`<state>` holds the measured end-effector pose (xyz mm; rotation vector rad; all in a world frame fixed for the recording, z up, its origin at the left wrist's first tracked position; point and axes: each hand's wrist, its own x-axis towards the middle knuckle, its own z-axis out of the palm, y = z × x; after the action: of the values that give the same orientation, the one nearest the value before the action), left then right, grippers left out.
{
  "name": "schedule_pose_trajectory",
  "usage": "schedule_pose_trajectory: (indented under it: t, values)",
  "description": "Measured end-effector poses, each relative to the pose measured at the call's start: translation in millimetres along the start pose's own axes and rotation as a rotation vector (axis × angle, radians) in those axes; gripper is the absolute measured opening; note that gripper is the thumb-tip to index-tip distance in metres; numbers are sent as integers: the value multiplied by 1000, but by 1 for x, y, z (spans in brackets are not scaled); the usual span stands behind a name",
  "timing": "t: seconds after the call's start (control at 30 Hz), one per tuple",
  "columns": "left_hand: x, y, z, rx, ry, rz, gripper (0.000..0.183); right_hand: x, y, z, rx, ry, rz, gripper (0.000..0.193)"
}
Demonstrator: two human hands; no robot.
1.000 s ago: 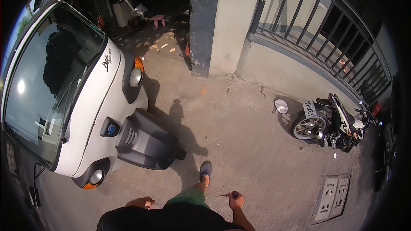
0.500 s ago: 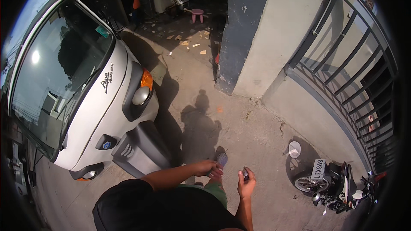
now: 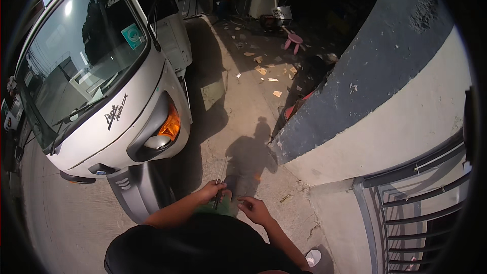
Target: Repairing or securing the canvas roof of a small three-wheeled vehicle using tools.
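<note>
A slender tool [image 3: 218, 200] is gripped by the left fingers [image 3: 212, 189]; the right fingers [image 3: 246, 202] are loosely parted. The white vehicle [image 3: 99, 142], left of both, could be scraped through careless swinging.

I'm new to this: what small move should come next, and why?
Perhaps turn the left hand so the slim tool points downward: its thin shaft sticks out ahead of the fingers, and the white vehicle stands close on that side. The right hand, apparently empty, sits apart from it.
</note>
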<state>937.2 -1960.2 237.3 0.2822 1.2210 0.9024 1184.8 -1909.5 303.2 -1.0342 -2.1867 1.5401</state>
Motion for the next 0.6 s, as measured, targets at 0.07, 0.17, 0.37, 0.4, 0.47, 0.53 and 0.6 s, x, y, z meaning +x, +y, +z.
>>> schedule_pose_trajectory:
  t: [0.07, 0.17, 0.37, 0.4, 0.47, 0.53, 0.6]
  values:
    - [27, 22, -8, -30, 25, 13, 18, 53, 24, -34, -88, -2, -22, 32]
    - [72, 63, -9, 170, 39, 66, 17, 144, 55, -70, -109, -46, 88, 36]
    - [211, 267, 36, 829, -368, 72, 29, 330, 74, -129, 404, 75, 217, 38]
    - [213, 322, 60, 1010, -433, 98, 33, 358, 72, -137, 533, 179, 149, 35]
    - [263, 371, 65, 1053, -415, 363, 37, 415, 67, -174, 570, 244, 187, 31]
    - [321, 426, 61, 1069, -472, 153, 44, 473, 64, -211, 756, 355, 193, 32]
    - [381, 443, 39, 940, -550, 175, 35, 524, 82, -248, 713, 373, 298, 34]
